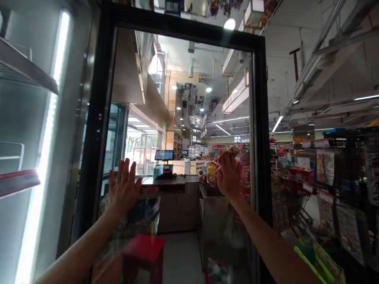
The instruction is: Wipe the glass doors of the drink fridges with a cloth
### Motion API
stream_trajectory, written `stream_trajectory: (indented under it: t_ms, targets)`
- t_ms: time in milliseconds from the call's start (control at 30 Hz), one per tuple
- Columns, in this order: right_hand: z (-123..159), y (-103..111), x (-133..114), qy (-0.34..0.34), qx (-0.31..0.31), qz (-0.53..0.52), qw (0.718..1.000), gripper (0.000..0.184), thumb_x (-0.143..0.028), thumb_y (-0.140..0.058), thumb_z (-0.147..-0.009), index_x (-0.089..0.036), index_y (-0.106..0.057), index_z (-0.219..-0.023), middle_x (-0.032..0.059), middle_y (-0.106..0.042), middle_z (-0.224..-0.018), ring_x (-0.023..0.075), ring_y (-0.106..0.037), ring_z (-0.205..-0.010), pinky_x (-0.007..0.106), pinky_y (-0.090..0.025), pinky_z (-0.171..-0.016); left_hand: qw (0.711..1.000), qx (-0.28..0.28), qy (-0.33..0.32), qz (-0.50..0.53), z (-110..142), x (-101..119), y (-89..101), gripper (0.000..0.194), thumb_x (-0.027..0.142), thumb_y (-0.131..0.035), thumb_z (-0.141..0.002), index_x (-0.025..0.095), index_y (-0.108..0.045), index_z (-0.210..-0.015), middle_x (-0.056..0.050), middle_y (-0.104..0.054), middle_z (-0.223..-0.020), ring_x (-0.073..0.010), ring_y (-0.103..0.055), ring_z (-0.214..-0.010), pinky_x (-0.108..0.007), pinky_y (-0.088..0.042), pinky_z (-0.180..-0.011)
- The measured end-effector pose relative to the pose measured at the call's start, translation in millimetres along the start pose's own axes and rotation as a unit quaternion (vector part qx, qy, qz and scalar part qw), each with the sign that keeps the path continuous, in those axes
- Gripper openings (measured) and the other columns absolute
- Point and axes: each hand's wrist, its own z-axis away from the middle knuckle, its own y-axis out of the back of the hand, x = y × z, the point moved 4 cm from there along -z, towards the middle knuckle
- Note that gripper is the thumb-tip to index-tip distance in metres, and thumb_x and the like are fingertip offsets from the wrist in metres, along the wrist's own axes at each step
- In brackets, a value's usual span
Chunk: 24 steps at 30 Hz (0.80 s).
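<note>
In front of me stands a glass door (183,118) in a black frame (262,118), swung out from a lit cooler. My left hand (123,187) lies against the left part of the glass, fingers stretched and slightly spread, holding nothing. Toward the right side of the pane, my right hand (229,175) presses a crumpled light-brown cloth (230,152) to the glass. Part of the cloth shows above the fingers; the palm hides the rest.
Cooler shelves (26,63) and a bright light strip (44,146) are at the left. Through the glass appear a checkout counter (177,181) with a screen (164,155) and a red stool (144,248). Racks of packaged goods (325,177) stand at the right.
</note>
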Motion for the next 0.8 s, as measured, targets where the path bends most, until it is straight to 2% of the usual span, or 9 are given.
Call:
stream_trajectory:
  t_ms: [100, 233, 333, 433, 500, 567, 667, 733, 800]
  targets:
    - [6.6, -0.3, -7.9, 0.055, -0.009, -0.022, 0.998, 0.048, -0.025, -0.036, -0.085, -0.019, -0.044, -0.131, 0.0081, -0.041, -0.14, 0.0213, -0.023, -0.136, 0.046, -0.014, -0.11, 1.0, -0.004, -0.014, -0.007, 1.6, 17.7, 1.3, 0.065, 0.032, -0.038, -0.09, 0.026, -0.003, -0.144, -0.01, -0.013, -0.15, -0.029, -0.017, -0.137, -0.056, -0.015, -0.109]
    - [-13.0, -3.6, 23.9, -0.055, 0.028, -0.02, 0.998, 0.049, -0.025, -0.033, -0.085, -0.016, -0.042, -0.133, 0.0111, -0.039, -0.141, 0.025, -0.025, -0.135, 0.051, -0.018, -0.107, 0.997, -0.022, -0.07, -0.012, 17.1, 42.2, -3.8, 0.066, 0.029, -0.04, -0.089, 0.026, -0.003, -0.144, -0.01, -0.023, -0.148, -0.0246, -0.018, -0.137, -0.051, -0.013, -0.111]
    - [-19.9, -7.9, 8.4, -0.128, 0.061, -0.029, 0.989, 0.05, -0.023, -0.031, -0.085, -0.009, -0.041, -0.132, 0.0181, -0.035, -0.142, 0.0319, -0.022, -0.135, 0.057, -0.02, -0.103, 0.998, -0.008, -0.053, -0.017, 28.4, 45.7, -10.4, 0.067, 0.026, -0.04, -0.089, 0.024, -0.001, -0.144, -0.011, -0.021, -0.148, -0.0247, -0.016, -0.137, -0.051, -0.011, -0.111]
    - [7.7, -11.5, -65.4, -0.016, 0.036, -0.066, 0.997, 0.049, -0.024, -0.033, -0.086, -0.008, -0.04, -0.132, 0.0177, -0.037, -0.141, 0.0306, -0.02, -0.136, 0.053, -0.018, -0.106, 0.999, 0.003, -0.039, -0.013, 32.6, 43.9, -16.1, 0.067, 0.026, -0.041, -0.088, 0.024, -0.003, -0.144, -0.011, -0.019, -0.148, -0.0253, -0.015, -0.138, -0.052, -0.008, -0.111]
    - [37.4, -10.9, -116.6, 0.12, -0.004, -0.102, 0.988, 0.047, -0.028, -0.038, -0.085, -0.019, -0.042, -0.132, 0.0062, -0.044, -0.139, 0.0224, -0.025, -0.135, 0.044, -0.016, -0.111, 0.999, 0.006, -0.039, -0.011, 32.5, 43.0, -17.7, 0.067, 0.027, -0.041, -0.088, 0.024, -0.004, -0.144, -0.011, -0.02, -0.148, -0.0254, -0.015, -0.138, -0.052, -0.008, -0.111]
    - [55.5, -5.6, -138.4, 0.23, -0.027, -0.13, 0.964, 0.046, -0.031, -0.042, -0.084, -0.029, -0.044, -0.129, -0.0029, -0.048, -0.135, 0.0165, -0.03, -0.132, 0.036, -0.016, -0.112, 0.999, 0.003, -0.037, -0.011, 31.9, 43.4, -17.9, 0.067, 0.028, -0.042, -0.088, 0.023, -0.005, -0.144, -0.012, -0.021, -0.148, -0.0257, -0.016, -0.137, -0.052, -0.009, -0.111]
    - [26.3, 0.8, -96.7, 0.211, -0.028, -0.123, 0.969, 0.048, -0.027, -0.038, -0.084, -0.029, -0.04, -0.132, 0.0, -0.047, -0.136, 0.019, -0.032, -0.132, 0.041, -0.018, -0.11, 0.999, 0.001, -0.038, -0.021, 31.2, 45.7, -16.8, 0.067, 0.028, -0.041, -0.089, 0.022, -0.005, -0.144, -0.012, -0.022, -0.147, -0.0251, -0.016, -0.137, -0.051, -0.01, -0.111]
    - [-20.0, 0.5, -45.4, 0.095, -0.009, -0.104, 0.99, 0.052, -0.021, -0.031, -0.086, -0.015, -0.032, -0.138, 0.0146, -0.035, -0.143, 0.0297, -0.025, -0.134, 0.057, -0.017, -0.104, 0.999, 0.0, -0.038, -0.029, 31.3, 46.1, -16.9, 0.066, 0.028, -0.041, -0.089, 0.021, -0.005, -0.144, -0.012, -0.022, -0.147, -0.025, -0.016, -0.138, -0.051, -0.009, -0.111]
    - [-58.2, -0.1, -6.7, -0.07, 0.031, -0.077, 0.994, 0.053, -0.022, -0.031, -0.085, -0.01, -0.032, -0.137, 0.0185, -0.031, -0.144, 0.0343, -0.022, -0.135, 0.061, -0.019, -0.101, 0.999, -0.005, -0.035, -0.03, 32.4, 44.2, -17.6, 0.066, 0.028, -0.04, -0.089, 0.02, -0.006, -0.144, -0.013, -0.022, -0.147, -0.0256, -0.015, -0.138, -0.052, -0.009, -0.111]
